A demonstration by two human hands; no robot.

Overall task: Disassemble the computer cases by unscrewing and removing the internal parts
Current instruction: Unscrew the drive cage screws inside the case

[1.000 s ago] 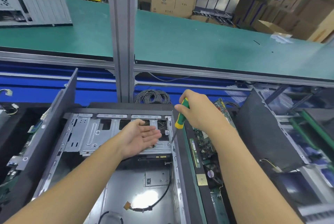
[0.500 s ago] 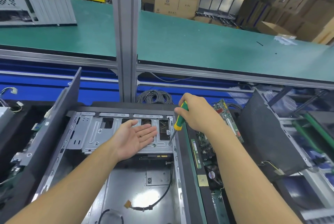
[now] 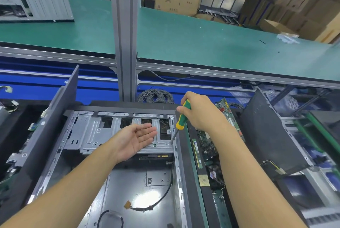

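Observation:
An open computer case lies flat in front of me. A silver drive cage spans its far end. My right hand grips a green and yellow screwdriver, whose tip meets a screw at the cage's right front corner. My left hand hovers palm up over the cage, fingers straight, with a small dark speck on the palm that may be a screw. A loose black cable with a connector lies on the case floor.
A removed motherboard with a fan lies right of the case, beside another dark case. A dark side panel leans at the left. A grey post and green conveyor stand beyond. Coiled wire sits behind the case.
My left hand has drifted slightly left and nearer, still palm up. The screwdriver stays on the cage's right corner.

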